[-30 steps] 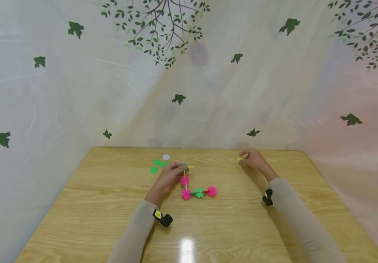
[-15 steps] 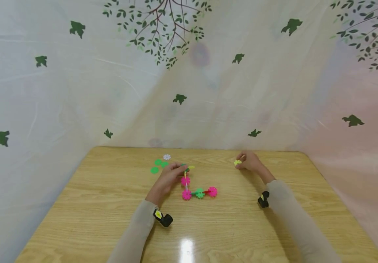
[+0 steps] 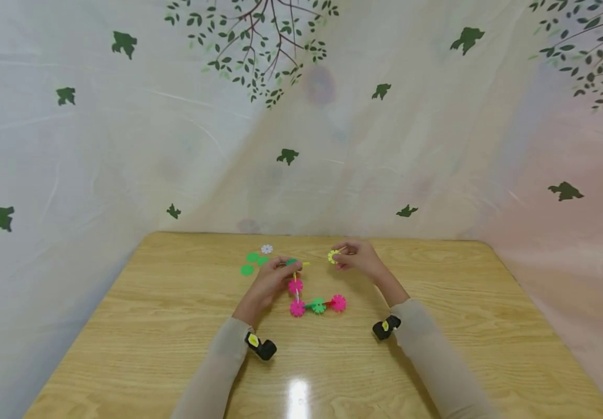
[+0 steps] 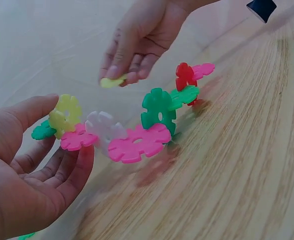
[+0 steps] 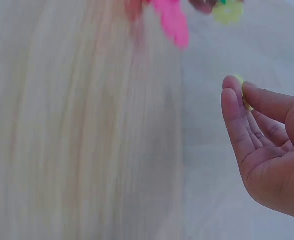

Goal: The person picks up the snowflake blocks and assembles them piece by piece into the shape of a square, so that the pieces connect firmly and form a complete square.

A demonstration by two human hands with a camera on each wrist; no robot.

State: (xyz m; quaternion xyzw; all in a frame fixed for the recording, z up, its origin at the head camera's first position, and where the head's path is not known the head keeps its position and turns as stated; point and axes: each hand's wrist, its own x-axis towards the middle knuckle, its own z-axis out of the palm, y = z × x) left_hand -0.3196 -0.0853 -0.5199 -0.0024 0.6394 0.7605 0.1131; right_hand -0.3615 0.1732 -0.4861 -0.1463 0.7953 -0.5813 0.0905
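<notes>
In the head view my left hand (image 3: pixel 269 284) holds the far end of a chain of interlocking snowflake discs (image 3: pixel 297 308). The left wrist view shows its thumb by a green disc (image 4: pixel 43 130) and a yellow disc (image 4: pixel 66 116), with fingers curled beneath. From there the chain runs through pink, white, green and red discs to a pink one (image 4: pixel 204 70) at the other end. To the right of the chain's held end, my right hand (image 3: pixel 362 259) pinches a single yellow snowflake disc (image 3: pixel 332 256) between thumb and fingertips, above the table.
Beyond the left hand, several loose green discs (image 3: pixel 247 270) and a white disc (image 3: pixel 267 249) lie on the wooden table (image 3: pixel 149 326). A printed cloth backdrop (image 3: pixel 217 174) hangs along the table's far edge. Each wrist wears a small black camera (image 3: pixel 266 350).
My right hand has moved left with the yellow disc, from the table's far right to close beside the chain's held end. The left hand keeps its hold, almost still.
</notes>
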